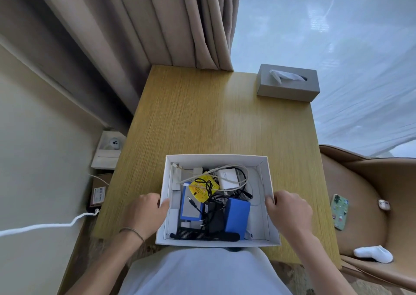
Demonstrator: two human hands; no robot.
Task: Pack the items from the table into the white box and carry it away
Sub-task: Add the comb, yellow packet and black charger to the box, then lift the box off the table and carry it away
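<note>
Box (216,159): white, lidless, at the table (202,114) near edge; left hand (146,213) and right hand (288,211) clamp its side walls, thumbs over the rims; risk: thin walls bow, box tips on lifting. Contents: blue packs (237,216), white charger (228,177), loose cables (209,185), liable to spill.

The white charger (227,178) in my white box (216,159) carries grey print that looks like "120", with a further character I cannot make out. The yellow packet (202,188) beside it bears red print too small to read, and the label on the brown carton (99,192) by the wall is a blur
</note>
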